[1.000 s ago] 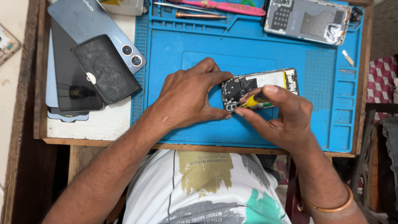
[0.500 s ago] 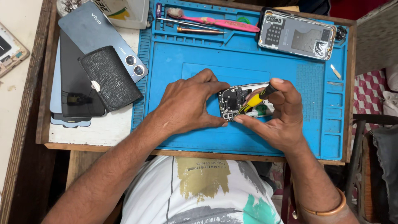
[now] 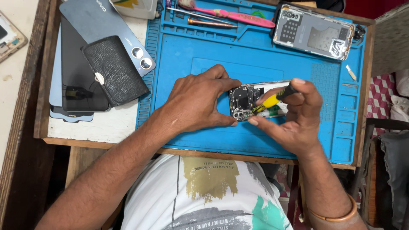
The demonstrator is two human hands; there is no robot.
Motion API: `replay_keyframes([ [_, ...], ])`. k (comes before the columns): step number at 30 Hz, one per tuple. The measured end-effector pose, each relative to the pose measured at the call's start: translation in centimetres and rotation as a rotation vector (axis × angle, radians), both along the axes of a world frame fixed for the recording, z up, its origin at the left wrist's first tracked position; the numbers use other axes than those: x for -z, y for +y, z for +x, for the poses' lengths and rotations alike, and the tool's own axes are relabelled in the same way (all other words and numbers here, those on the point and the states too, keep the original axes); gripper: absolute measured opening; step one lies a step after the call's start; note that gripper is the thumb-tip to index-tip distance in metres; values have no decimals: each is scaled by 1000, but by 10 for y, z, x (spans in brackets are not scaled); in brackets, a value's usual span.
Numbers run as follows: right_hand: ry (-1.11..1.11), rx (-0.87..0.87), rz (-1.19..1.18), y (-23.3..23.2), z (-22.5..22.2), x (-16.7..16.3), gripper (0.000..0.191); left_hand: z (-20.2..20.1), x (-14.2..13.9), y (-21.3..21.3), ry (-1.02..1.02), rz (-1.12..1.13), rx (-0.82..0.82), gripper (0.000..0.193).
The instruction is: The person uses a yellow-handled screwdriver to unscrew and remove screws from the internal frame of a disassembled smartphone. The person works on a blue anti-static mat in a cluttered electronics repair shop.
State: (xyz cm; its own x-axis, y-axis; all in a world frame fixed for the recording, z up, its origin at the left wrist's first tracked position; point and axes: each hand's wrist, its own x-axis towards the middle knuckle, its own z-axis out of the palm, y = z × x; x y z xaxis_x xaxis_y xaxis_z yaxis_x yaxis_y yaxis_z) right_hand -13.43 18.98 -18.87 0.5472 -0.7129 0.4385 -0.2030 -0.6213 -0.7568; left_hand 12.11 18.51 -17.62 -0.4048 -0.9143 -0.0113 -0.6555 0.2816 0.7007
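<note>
An opened phone (image 3: pixel 249 100) with its circuit board bare lies on the blue work mat (image 3: pixel 200 47) at the middle. My left hand (image 3: pixel 197 100) clamps the phone's left end between thumb and fingers. My right hand (image 3: pixel 294 117) pinches a small screwdriver with a yellow and black handle (image 3: pixel 272 100); its tip rests on the board near the camera end. Much of the phone's right part is hidden behind my right hand.
A second opened phone body (image 3: pixel 313 32) lies at the mat's back right. A pink toothbrush (image 3: pixel 232 16) and a thin tool (image 3: pixel 211 22) sit in the mat's top tray. On the left lie phone back covers (image 3: pixel 91 21), a dark phone (image 3: pixel 79 85) and a black pouch (image 3: pixel 115 70).
The camera view has shifted and come closer. My right hand has turned the screwdriver, its handle now pointing up right. My left hand keeps its grip on the phone.
</note>
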Motion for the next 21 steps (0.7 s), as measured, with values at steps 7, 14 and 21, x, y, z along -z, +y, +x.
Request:
replay_keyframes([
  [7, -15, 28, 24, 11, 0, -5, 86, -1, -5, 3, -4, -13, -4, 80],
  [14, -23, -110, 11, 4, -1, -6, 86, -2, -7, 1, 5, -4, -5, 81],
  [21, 73, 145, -110, 7, 4, -1, 95, -4, -7, 1, 9, -12, -11, 82],
])
